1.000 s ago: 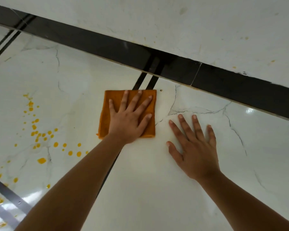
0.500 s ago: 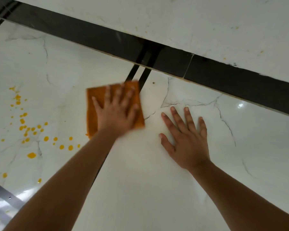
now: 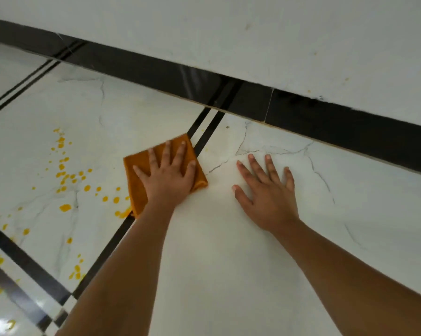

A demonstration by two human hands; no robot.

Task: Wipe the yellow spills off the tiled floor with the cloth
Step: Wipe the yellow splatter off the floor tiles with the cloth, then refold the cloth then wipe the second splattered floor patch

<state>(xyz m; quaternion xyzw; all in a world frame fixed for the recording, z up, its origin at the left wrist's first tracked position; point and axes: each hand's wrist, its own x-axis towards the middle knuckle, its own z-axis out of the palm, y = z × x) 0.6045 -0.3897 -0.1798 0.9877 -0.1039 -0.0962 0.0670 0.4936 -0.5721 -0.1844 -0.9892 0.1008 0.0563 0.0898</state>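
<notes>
A folded orange cloth (image 3: 136, 187) lies flat on the white marble-look floor tile (image 3: 107, 132), across a black double strip. My left hand (image 3: 168, 178) presses down on the cloth with straight, spread fingers. Flat on the bare tile to the right of the cloth rests my right hand (image 3: 268, 192), fingers spread. Yellow spills (image 3: 65, 207) dot the tile left of the cloth, and one smear touches the cloth's lower left corner. More yellow drops (image 3: 77, 269) lie lower left, near the black strips.
A black skirting band (image 3: 325, 122) runs diagonally along the white wall (image 3: 253, 32) just beyond the hands. Black inlay strips (image 3: 22, 265) cross the floor at lower left. A tiny yellow speck (image 3: 206, 149) sits right of the double strip.
My left hand has slid the cloth leftward and turned it toward the yellow drops, so its corner now meets a smear. My right hand has stayed flat on the tile.
</notes>
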